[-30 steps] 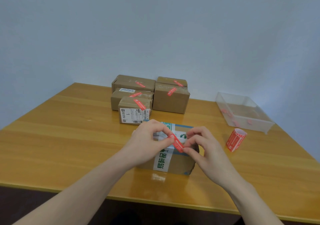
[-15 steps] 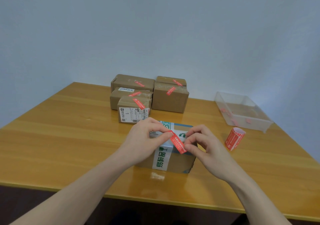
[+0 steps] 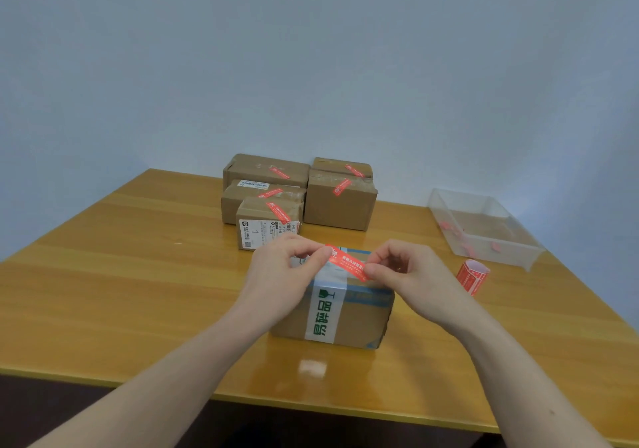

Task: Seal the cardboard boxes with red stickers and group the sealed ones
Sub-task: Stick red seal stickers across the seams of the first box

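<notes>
A wooden table (image 3: 121,275) spreads under both forearms, reaching beyond the hands to a pale wall. Past the fingertips, at the far edge, stands a cluster of five sealed cardboard boxes (image 3: 297,195) pressed close together, each with a red sticker across its top. Off to the right of the right hand, well apart from it, sits a clear plastic bin (image 3: 484,230) with a few red scraps lying inside. Directly below the hands rests the cardboard box (image 3: 359,319) being worked on — a white tape band with green print runs over its near face and blue tape edges its top. The left hand (image 3: 280,275) and the right hand (image 3: 411,281) are both curled, each pinching one end of a red sticker (image 3: 347,262) between thumb and forefinger; the strip stretches slantwise between them over the box top, though whether it touches the cardboard cannot be told. Just right of the right hand — between it and the bin — a small red sticker roll (image 3: 473,275) stands on the table.
</notes>
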